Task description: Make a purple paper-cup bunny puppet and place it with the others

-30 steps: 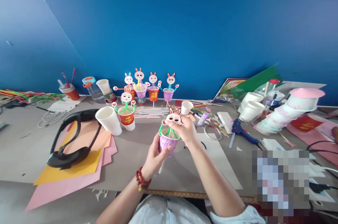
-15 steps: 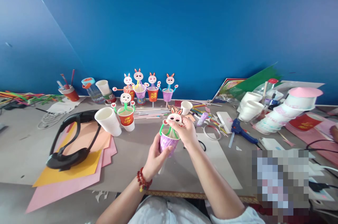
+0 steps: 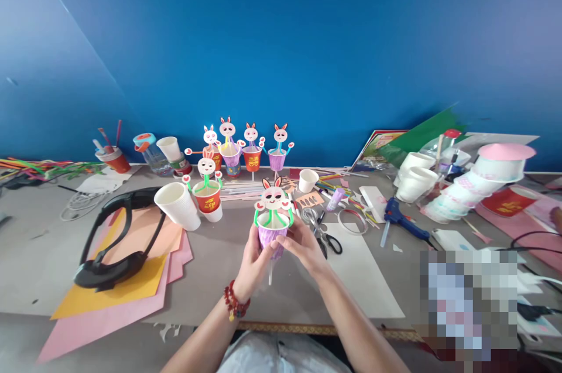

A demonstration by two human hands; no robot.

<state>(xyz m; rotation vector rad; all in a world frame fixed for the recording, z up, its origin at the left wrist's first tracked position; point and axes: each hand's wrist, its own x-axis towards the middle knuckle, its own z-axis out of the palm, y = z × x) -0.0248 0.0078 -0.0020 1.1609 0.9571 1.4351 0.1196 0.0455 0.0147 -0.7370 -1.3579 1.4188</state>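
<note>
A purple patterned paper cup (image 3: 271, 236) is held upright over the front of the table, a white stick poking out below it. From its mouth rises a paper rabbit head (image 3: 271, 196) on green pipe-cleaner-like strips, with round paper paws on either side. My left hand (image 3: 255, 253) grips the cup's left side, thumb across the front. On the other side, my right hand (image 3: 302, 243) closes round the cup with its thumb on the front; its other fingers are partly hidden. Scissors (image 3: 328, 239) with black handles lie just right of my right hand.
Several similar rabbit cups (image 3: 252, 158) stand along the blue wall. White stacked cups (image 3: 178, 204), a black headset-like band (image 3: 127, 238) and coloured paper (image 3: 109, 288) lie left. A blue glue gun (image 3: 404, 221), a roll of tape (image 3: 352, 221) and a tilted cup tower (image 3: 478, 182) are right.
My right hand has left the rabbit's head and lowered onto the cup's right side. The cup has shifted slightly left, and the rabbit's face and both paws now show fully.
</note>
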